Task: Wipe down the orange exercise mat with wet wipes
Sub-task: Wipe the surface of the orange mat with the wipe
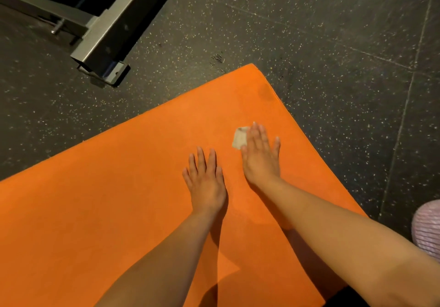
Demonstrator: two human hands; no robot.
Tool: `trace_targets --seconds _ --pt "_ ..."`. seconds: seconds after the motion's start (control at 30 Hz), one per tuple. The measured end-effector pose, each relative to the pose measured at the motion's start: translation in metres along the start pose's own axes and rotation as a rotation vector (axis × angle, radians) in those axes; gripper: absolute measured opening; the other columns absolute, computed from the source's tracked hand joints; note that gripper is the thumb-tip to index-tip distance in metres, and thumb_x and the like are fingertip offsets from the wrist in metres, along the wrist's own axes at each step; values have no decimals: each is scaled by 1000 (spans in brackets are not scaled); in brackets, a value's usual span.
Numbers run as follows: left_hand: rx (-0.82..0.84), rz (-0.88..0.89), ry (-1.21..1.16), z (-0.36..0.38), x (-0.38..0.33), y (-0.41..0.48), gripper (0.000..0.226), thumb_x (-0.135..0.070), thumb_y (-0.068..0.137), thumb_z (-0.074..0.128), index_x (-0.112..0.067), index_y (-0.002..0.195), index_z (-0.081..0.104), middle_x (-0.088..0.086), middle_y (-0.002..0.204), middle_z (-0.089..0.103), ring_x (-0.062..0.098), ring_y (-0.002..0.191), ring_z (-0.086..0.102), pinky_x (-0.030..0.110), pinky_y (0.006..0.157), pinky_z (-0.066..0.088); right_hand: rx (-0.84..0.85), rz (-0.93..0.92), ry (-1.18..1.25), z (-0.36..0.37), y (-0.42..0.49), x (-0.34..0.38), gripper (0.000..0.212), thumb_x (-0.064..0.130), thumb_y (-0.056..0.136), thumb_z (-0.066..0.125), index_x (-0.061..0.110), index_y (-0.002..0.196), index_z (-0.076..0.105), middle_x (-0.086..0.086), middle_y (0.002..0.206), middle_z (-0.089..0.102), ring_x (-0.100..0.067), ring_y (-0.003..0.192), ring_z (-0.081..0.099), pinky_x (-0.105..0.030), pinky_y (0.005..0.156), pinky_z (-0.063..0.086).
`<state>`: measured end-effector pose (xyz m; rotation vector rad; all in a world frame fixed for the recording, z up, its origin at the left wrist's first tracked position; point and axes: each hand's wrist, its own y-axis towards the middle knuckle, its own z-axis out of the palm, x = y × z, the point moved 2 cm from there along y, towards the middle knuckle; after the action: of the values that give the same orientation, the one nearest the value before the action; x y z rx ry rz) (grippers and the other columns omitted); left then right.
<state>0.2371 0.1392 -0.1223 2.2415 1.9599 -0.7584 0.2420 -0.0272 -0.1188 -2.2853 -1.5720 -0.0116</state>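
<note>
The orange exercise mat lies on the dark floor, its far corner pointing up and right. My right hand lies flat on the mat with straight fingers, pressing a small folded wet wipe that sticks out on the left of the fingers. My left hand rests flat on the mat just left of it, fingers spread, holding nothing.
A grey metal machine frame with a foot plate stands on the speckled black floor beyond the mat's far left edge. A pale pink ribbed thing shows at the right edge.
</note>
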Motion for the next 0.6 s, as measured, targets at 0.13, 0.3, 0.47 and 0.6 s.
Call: trace_targets --seconds 0.13,0.3,0.47,0.6 --pt "-2 -28 12 -1 -4 1 52 -38 109 25 -34 160 16 -4 169 -3 21 154 -10 48 122 -4 29 -35 65 1 1 26 57 32 110 17 17 162 -1 0 170 -12 -15 154 -18 -52 123 -11" --pt "-12 -5 61 -9 4 4 52 -36 108 30 -35 159 20 -5 169 6 22 154 4 47 119 10 99 -413 -77 6 -16 37 56 36 111 16 23 163 -1 6 169 -13 -12 153 -22 -53 121 -18" --pt "-16 -38 40 -14 7 7 53 -34 108 31 -33 159 20 -6 168 7 22 149 13 45 118 12 -13 -45 -49 -6 24 6 57 27 110 17 18 162 -4 1 169 -12 -15 154 -20 -55 119 -17" --pt "-35 -123 -7 -19 -3 19 53 -32 106 35 -35 158 22 -9 168 3 24 140 18 46 113 14 57 -190 38 2 9 38 58 30 110 19 19 162 -5 -2 169 -14 -16 153 -22 -54 122 -13"
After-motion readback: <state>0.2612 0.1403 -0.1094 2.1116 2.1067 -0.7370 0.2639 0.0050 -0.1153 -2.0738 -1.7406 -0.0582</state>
